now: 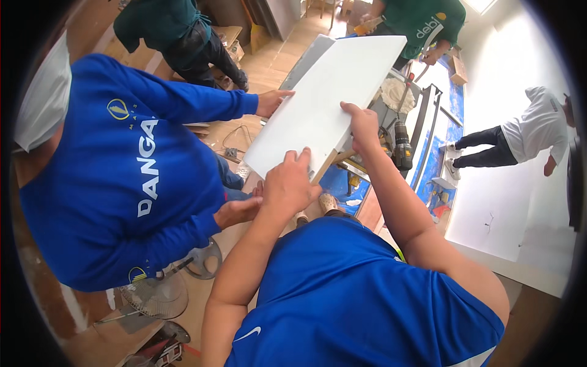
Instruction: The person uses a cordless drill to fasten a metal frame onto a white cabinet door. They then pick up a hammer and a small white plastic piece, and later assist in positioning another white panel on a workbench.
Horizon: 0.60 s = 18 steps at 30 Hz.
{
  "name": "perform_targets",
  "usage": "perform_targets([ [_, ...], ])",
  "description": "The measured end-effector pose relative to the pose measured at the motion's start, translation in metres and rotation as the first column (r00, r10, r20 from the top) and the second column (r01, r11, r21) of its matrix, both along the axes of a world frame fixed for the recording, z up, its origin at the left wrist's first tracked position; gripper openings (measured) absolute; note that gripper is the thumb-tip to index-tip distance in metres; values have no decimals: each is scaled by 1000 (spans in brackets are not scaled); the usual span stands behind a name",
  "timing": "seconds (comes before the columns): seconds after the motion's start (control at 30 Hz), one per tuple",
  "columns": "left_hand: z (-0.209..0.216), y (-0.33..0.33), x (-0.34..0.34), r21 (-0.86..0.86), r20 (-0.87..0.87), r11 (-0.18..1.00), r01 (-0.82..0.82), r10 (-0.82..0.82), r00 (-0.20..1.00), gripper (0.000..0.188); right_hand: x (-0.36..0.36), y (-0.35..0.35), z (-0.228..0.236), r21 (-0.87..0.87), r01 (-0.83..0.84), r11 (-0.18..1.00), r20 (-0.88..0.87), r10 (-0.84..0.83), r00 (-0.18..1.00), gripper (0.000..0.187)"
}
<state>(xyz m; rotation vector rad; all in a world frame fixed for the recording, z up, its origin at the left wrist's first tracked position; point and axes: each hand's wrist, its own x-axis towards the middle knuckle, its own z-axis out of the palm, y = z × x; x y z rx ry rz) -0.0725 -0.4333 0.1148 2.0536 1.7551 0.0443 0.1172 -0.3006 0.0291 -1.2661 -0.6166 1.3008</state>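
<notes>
A long white panel [333,85] with a bare wooden edge [325,168] lies slanting away in front of me. My left hand [292,183] rests on its near end, fingers stretched over the white face and thumb beside the wooden edge. On the right long side, my right hand [363,127] grips the panel, thumb on top and the other fingers mostly hidden past the edge. A person in a blue sweatshirt [140,159] stands at the left. One of that person's hands [272,103] touches the panel's left edge, the other [238,211] is held near my left forearm.
A cordless drill [402,147] sits among tools right of the panel. Beyond, a person in green [431,30] works at the far end. Blue sheeting [454,98] covers floor at right, near a person in white [532,125]. A fan [156,296] stands lower left.
</notes>
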Motion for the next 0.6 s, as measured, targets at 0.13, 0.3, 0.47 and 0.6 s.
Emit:
perform_targets([
  [0.13,-2,-1,-9,9,28,999,40,-40,999,85,-5,0,2,5,-18,1000,52,18,998,33],
  [0.3,1,1,-10,60,38,995,74,-76,996,85,-3,-3,8,15,-11,1000,-80,12,997,30],
  [0.47,21,4,-9,74,43,992,100,-104,994,74,-5,9,7,25,-14,1000,-179,18,984,37],
  [0.6,46,-22,-11,215,198,965,151,-195,961,59,0,27,-3,37,-54,998,-261,62,963,44],
])
